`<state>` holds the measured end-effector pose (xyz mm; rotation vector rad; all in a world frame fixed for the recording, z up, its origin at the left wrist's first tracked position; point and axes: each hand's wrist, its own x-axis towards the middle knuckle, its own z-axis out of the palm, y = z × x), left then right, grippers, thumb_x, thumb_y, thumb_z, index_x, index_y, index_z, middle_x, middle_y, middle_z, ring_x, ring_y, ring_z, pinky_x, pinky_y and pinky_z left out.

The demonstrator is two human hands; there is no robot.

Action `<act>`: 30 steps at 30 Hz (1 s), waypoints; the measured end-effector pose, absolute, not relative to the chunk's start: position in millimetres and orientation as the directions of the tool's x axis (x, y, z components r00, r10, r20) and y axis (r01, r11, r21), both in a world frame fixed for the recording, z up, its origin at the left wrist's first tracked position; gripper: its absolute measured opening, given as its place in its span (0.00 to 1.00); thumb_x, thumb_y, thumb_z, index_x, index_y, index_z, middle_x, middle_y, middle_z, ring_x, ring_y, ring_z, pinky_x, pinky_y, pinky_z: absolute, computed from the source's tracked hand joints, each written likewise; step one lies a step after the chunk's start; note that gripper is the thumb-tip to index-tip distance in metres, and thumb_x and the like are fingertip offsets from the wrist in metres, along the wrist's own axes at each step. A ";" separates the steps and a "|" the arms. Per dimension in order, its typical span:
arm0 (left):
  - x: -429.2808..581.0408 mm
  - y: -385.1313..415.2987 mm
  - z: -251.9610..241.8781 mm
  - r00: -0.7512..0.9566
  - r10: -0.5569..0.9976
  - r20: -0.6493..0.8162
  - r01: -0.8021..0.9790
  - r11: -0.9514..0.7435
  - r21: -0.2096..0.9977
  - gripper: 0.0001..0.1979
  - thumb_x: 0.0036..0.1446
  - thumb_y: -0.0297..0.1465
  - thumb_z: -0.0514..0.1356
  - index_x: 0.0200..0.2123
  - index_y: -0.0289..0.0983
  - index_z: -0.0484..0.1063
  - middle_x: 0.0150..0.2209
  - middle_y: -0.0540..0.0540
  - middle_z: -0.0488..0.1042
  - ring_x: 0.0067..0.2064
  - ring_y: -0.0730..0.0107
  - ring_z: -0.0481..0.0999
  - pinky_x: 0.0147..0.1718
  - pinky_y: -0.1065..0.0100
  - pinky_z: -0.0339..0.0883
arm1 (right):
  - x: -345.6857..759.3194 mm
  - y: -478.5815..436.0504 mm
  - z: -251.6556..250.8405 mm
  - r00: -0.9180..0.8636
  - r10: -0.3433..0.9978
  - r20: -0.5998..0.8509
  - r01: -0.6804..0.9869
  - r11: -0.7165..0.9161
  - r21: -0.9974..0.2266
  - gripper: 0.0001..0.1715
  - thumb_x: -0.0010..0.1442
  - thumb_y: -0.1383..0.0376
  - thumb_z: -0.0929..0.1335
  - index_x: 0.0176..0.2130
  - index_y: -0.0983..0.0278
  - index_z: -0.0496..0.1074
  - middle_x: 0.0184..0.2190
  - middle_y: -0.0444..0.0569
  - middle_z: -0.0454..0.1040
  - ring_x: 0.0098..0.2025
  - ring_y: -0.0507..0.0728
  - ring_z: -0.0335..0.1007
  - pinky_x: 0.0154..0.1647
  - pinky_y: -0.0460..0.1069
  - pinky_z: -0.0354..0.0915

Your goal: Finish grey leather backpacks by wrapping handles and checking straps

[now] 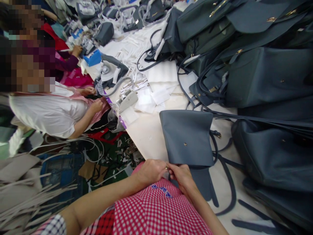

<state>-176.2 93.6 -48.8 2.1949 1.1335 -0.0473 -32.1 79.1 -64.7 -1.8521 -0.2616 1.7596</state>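
Note:
My left hand [153,169] is closed, thumb and fingers pinched together in front of my checked apron [156,205]. My right hand [182,176] meets it there, its fingertips also pinched. A tiny gold-coloured piece [167,167] shows between the fingertips of both hands; its exact kind is too small to make out. Just beyond my hands, a dark blue-grey bag [188,130] lies on the table, its flap facing up with a small gold-coloured stud [185,144]. A strap [230,189] curves out to its right.
Piled dark bags [266,75] crowd the table's right side. White sheets [162,75] and a tape dispenser [128,100] lie further back. On the left sits a co-worker in a white shirt [49,114]. A blue crate [61,173] and scraps cover the floor.

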 end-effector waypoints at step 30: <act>-177.3 112.5 -65.9 0.502 0.332 -0.798 0.265 0.820 0.508 0.24 0.35 0.47 0.69 0.24 0.33 0.68 0.19 0.48 0.75 0.20 0.71 0.74 0.22 0.70 0.66 | -24.3 76.6 -63.7 0.025 0.591 -0.806 -0.165 -0.793 -0.586 0.16 0.43 0.63 0.72 0.13 0.67 0.68 0.09 0.42 0.64 0.13 0.46 0.52 0.14 0.44 0.50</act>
